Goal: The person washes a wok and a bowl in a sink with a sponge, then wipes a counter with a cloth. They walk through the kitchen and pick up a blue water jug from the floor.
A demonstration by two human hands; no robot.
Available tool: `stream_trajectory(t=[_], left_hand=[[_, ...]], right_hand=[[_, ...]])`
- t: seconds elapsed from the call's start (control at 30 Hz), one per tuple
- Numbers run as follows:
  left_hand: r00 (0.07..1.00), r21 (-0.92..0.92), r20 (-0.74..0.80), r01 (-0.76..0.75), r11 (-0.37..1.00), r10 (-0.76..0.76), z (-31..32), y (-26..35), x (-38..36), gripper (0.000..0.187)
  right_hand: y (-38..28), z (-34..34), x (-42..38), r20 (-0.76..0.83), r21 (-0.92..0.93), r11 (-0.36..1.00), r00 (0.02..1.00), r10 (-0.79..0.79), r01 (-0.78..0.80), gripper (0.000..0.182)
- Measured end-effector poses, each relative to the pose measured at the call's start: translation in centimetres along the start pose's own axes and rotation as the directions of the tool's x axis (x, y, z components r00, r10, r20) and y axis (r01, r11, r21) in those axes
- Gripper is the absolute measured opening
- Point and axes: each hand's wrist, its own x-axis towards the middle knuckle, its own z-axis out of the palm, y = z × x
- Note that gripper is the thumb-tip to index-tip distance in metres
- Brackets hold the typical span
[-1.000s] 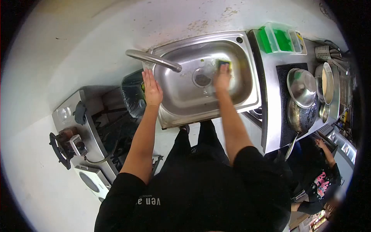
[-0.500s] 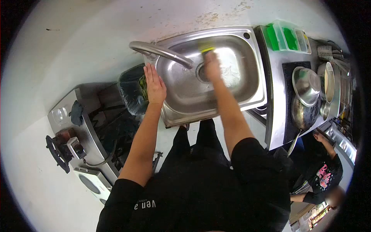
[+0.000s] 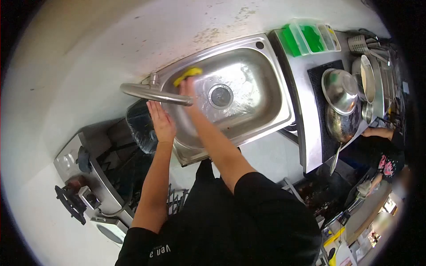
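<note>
In the head view, my right hand [image 3: 188,91] grips a yellow sponge [image 3: 187,76] against the upper left inner wall of the steel sink [image 3: 262,95]. The hand is slightly blurred, and the faucet [image 3: 151,93] arches just over its wrist side. My left hand [image 3: 163,124] lies flat on the sink's left rim with its fingers stretched out below the faucet and nothing in it. The round drain [image 3: 220,96] shows in the basin floor, right of my right hand, and the metal around it looks wet.
Right of the sink, a counter [image 3: 295,84] bears green-and-clear containers [image 3: 310,39], a metal bowl [image 3: 339,91] and a pan [image 3: 341,126]. A black-lined bin [image 3: 141,126] stands left of the sink. Another person [image 3: 385,153] is at the lower right.
My right hand has moved with the sponge from near the drain to the basin's left end. The view has shifted, and the other person's arm has changed position. My left hand remains on the rim.
</note>
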Motion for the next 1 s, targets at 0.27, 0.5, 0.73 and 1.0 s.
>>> stream_trajectory(t=[0.27,0.5,0.73,1.0], left_hand=[[0.998,-0.037,-0.048,-0.038,0.999,0.036,0.1,-0.4,-0.3,0.054],[0.998,-0.048,-0.062,-0.017,0.999,0.014,-0.1,-0.3,-0.2,0.053],[0.998,-0.047,-0.064,-0.011,0.999,0.008,0.2,-0.7,-0.5,0.054],[0.999,-0.028,-0.027,0.032,0.999,-0.033,-0.2,-0.7,-0.2,0.06]], right_hand=[[-6.8,-16.2,9.5,-0.379,0.778,0.626,0.837,0.395,0.057,0.068],[-0.8,-0.8,-3.6,0.222,-0.624,0.759,0.973,-0.058,0.188,0.054],[-3.9,-13.2,-3.2,0.564,-0.714,0.631,0.782,0.263,0.302,0.051],[-1.8,-8.1,-7.6,0.55,-0.598,0.722,0.833,0.052,0.35,0.051]])
